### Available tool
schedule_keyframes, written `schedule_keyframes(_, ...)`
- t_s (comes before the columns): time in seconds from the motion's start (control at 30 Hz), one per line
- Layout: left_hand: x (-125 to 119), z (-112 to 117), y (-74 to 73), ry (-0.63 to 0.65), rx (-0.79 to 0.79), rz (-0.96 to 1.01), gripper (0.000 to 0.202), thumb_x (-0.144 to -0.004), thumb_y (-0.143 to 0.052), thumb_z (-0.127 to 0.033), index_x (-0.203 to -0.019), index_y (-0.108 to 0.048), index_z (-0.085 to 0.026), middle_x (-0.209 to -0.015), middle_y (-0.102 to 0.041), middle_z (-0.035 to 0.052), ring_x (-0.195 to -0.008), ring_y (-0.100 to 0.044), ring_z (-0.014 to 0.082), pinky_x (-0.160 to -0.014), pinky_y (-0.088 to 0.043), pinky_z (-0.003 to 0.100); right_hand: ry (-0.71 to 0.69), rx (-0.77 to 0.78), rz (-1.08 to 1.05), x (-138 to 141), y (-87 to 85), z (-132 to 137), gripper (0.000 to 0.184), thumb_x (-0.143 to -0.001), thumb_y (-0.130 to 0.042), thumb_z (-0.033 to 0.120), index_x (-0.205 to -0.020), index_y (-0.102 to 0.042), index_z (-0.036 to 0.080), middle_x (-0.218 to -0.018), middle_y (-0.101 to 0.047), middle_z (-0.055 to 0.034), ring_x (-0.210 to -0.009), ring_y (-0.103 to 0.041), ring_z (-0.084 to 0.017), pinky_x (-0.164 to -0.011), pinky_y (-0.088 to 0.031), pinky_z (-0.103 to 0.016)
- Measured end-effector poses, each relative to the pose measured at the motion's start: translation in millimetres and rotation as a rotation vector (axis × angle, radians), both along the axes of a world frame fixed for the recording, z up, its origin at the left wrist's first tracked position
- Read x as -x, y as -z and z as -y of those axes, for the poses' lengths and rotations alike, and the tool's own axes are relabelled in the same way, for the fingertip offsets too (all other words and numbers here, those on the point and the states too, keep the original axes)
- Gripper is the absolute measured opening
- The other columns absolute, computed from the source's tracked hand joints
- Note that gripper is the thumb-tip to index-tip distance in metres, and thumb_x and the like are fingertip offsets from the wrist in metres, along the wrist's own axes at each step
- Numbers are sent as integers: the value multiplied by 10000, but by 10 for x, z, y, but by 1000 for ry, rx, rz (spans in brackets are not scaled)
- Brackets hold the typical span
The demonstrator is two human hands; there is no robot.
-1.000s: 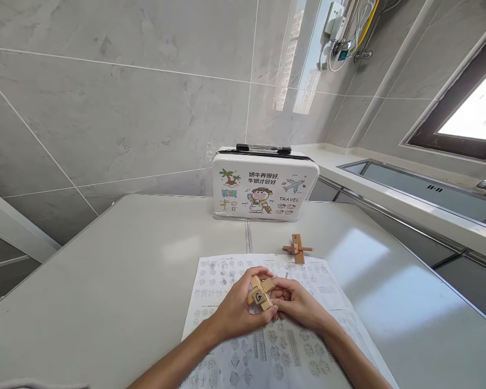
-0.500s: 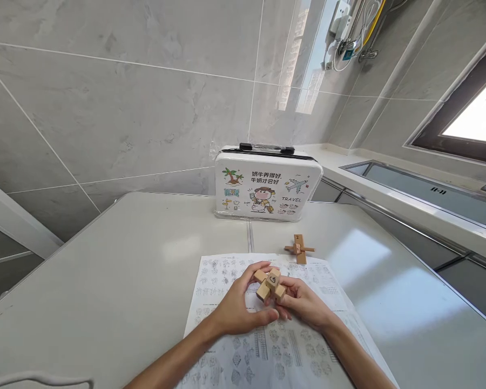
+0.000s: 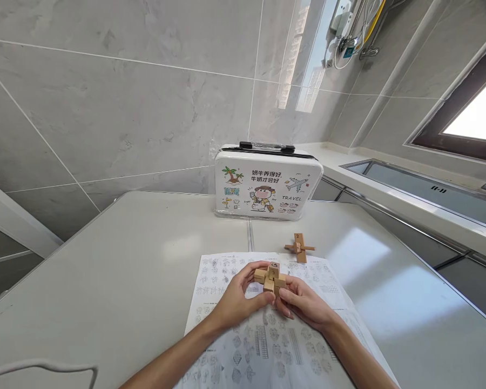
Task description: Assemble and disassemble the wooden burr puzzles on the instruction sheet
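Wooden block cluster (image 3: 270,277) is pinched between left hand (image 3: 240,296) and right hand (image 3: 305,303) above a printed sheet (image 3: 210,324); beyond are a darker cross (image 3: 299,249) and white case (image 3: 243,202).

Tan wooden block cluster (image 3: 270,280) above white paper sheet (image 3: 267,359)
Brown wooden cross (image 3: 300,252) behind, rightward; white rectangular case (image 3: 267,189) farther back.

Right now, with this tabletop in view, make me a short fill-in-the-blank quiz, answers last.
The right hand and the ____ hand hold the pale wooden interlocking-block puzzle.
The brown wooden cross-shaped piece has the digit ____ marked at its far end.
On the white rectangular cartoon-printed case, the capitalised word below the blue airplane print is ____.
Missing words: left; 2; TRAVEL.
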State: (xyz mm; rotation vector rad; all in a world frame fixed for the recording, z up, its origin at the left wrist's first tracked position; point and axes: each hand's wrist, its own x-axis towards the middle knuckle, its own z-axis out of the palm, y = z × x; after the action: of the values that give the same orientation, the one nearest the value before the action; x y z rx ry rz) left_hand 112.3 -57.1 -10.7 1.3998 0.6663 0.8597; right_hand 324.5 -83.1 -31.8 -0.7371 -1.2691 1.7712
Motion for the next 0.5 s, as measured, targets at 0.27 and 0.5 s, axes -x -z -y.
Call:
schedule_keyframes(0.27,-44,-24,44,-127,-19,-58,597,-818,-877,-359,-1349,-615,-287,-1423,-663,86,-1352,-600,303,-1183,-434,455,201,7,35,19,75,-38,388,-942,-768,513,-994,-494,243,-558,-577,86,-411,-428,-88,-478,-327,-231)
schedule_keyframes(0.5,-58,-24,5,-190,-92,-198,588,-758,-900,-331,-1278,-632,-275,-1276,-727,64,-1211,-661,288,-1094,-491,448,334,-56,76,53,65,-20,376,-942,-761,524,-950,-518,238,-592,-562,87,-434,-422,-73,-481,-291,-221)
